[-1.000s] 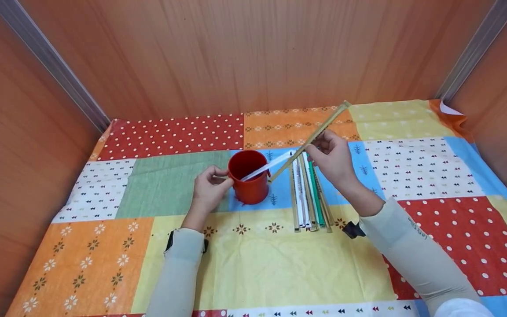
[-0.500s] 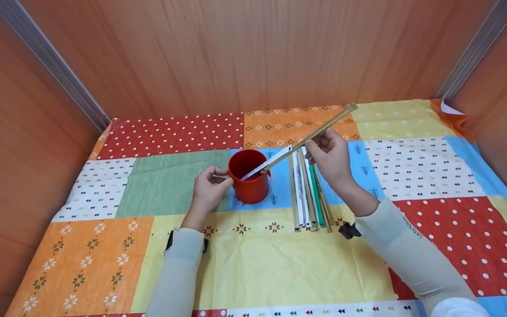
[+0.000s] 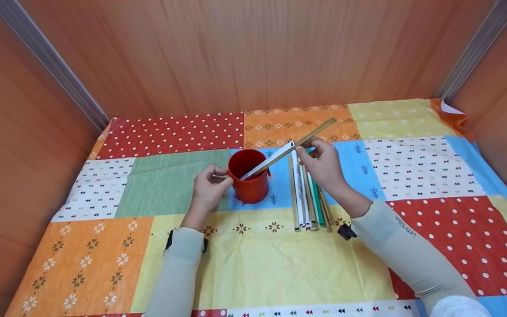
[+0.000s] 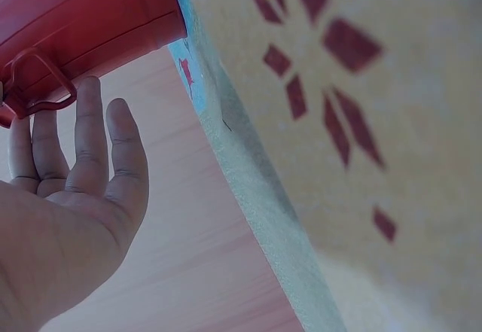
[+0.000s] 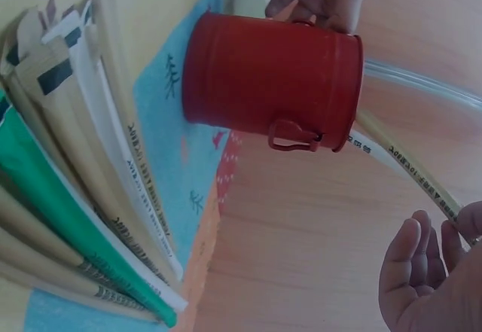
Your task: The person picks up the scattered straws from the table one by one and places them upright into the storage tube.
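A red cup [image 3: 251, 190] with a small loop handle on each side stands on the tablecloth. My left hand [image 3: 207, 188] pinches it at its left handle; in the left wrist view the left hand's fingers [image 4: 89, 132] rise beside that loop. My right hand [image 3: 324, 165] pinches a long, thin brown paper-wrapped stick [image 3: 317, 131] between thumb and fingers. This stick slants down to the left, its lower end at the cup's mouth. A white paper-wrapped stick [image 3: 275, 155] leans inside the cup, close alongside the brown one.
Right of the cup lies a bundle of several brown, white and green paper-wrapped sticks [image 3: 310, 207], roughly side by side. A patchwork cloth [image 3: 288, 268] covers the table. Wood-grain panels [image 3: 253, 57] rise at the back and both sides.
My right hand has moved left and slightly down, bringing the brown paper-wrapped stick's lower end from beside the cup to its mouth. My left hand keeps its hold on the cup.
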### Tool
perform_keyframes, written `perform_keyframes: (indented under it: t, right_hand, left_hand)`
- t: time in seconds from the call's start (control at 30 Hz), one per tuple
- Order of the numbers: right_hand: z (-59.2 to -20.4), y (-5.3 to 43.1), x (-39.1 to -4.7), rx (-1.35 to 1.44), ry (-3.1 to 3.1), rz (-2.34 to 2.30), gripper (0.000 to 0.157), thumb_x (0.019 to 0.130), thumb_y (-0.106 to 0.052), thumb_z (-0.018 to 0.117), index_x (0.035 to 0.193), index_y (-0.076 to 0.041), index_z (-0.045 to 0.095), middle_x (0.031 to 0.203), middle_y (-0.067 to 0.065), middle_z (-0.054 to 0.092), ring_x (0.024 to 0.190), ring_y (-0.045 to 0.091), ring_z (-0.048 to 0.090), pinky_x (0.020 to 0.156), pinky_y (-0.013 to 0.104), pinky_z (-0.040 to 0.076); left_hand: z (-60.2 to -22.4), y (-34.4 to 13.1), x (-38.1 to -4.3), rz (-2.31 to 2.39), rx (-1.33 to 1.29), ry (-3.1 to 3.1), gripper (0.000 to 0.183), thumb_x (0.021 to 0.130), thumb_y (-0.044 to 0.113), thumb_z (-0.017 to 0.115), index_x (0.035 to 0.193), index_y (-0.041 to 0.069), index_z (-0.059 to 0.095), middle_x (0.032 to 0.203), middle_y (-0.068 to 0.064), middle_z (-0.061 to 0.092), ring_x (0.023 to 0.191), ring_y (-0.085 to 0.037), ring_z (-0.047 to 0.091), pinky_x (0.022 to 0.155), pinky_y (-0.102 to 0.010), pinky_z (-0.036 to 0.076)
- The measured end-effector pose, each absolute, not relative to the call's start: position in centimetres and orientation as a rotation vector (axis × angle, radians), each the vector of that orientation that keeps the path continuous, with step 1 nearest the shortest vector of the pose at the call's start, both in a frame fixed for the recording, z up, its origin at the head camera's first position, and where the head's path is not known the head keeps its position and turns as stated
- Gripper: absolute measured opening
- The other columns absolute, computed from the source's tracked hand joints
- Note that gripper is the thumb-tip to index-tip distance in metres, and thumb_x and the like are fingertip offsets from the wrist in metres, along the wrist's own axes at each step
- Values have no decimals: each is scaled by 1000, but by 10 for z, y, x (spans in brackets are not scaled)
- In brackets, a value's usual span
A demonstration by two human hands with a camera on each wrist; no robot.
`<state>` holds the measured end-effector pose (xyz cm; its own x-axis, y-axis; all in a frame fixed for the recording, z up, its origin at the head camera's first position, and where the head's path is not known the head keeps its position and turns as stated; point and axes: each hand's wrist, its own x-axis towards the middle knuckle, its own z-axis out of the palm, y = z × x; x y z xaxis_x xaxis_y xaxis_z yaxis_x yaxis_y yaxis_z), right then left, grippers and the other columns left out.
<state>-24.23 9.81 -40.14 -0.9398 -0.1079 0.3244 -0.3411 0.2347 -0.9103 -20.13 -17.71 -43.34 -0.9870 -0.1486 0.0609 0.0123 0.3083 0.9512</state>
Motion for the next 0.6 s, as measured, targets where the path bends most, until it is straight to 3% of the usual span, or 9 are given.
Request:
perform_keyframes:
  t: [0.17,0.33,0.6]
  right_hand:
    - [-406,98,-244,511,-2330,1579,18,93,-25,62,97,-10,73,89,5,68,64,16,59,52,27,42]
    - [-408,96,-242,546,-2360,1419,16,92,-24,64,96,-12,74,94,4,68,69,21,61,56,27,45]
    - [-409,98,-241,600,-2379,1377,18,92,-23,64,102,-11,73,97,3,69,66,16,58,64,27,49]
  left_hand:
    - [-434,-177,-201,-1759,114,-2418,14,83,11,69,94,4,65,103,-12,68,91,-25,66,64,-26,54]
    - [-450,-182,-212,-1773,130,-2415,16,82,12,70,96,5,65,104,-11,67,91,-24,65,64,-28,54]
    - [-468,-187,-221,-1795,134,-2389,15,81,17,73,93,11,66,102,-6,67,88,-22,65,63,-30,54]
